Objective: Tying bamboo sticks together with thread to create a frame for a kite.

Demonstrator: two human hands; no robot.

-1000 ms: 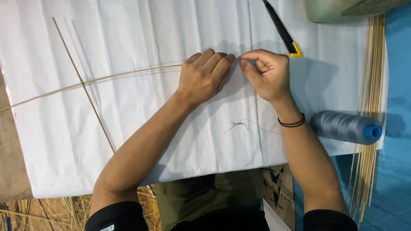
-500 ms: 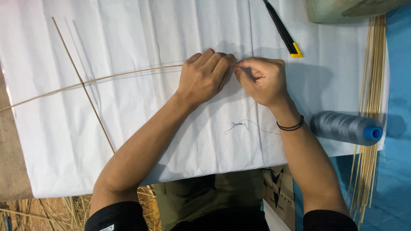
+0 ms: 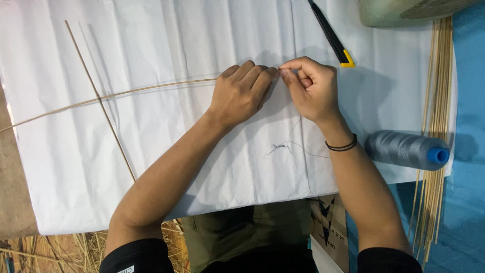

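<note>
Both hands stay almost where they were a moment ago; only the right hand (image 3: pixel 310 86) has curled a little tighter, its fingertips now pressed together against those of the left hand (image 3: pixel 242 93). The left hand lies flat, fingers together, pressing down on the white paper sheet (image 3: pixel 151 151) where the curved bamboo strip (image 3: pixel 126 93) ends under it. The right hand pinches something very fine at that point, probably thread, but it is too thin to see there. A loose bit of grey thread (image 3: pixel 283 147) lies on the paper toward the near edge, and the grey thread spool (image 3: pixel 404 150) rests at the right edge, beside the bundle of bamboo sticks (image 3: pixel 437 101). A straight thin stick (image 3: pixel 101 103) crosses the curved strip near the left side. A black and yellow cutter (image 3: pixel 331 35) lies at the far edge.

To do this well, I think the left hand should keep firm pressure so the strip does not spring, while the right works with small, tight pulls.
</note>
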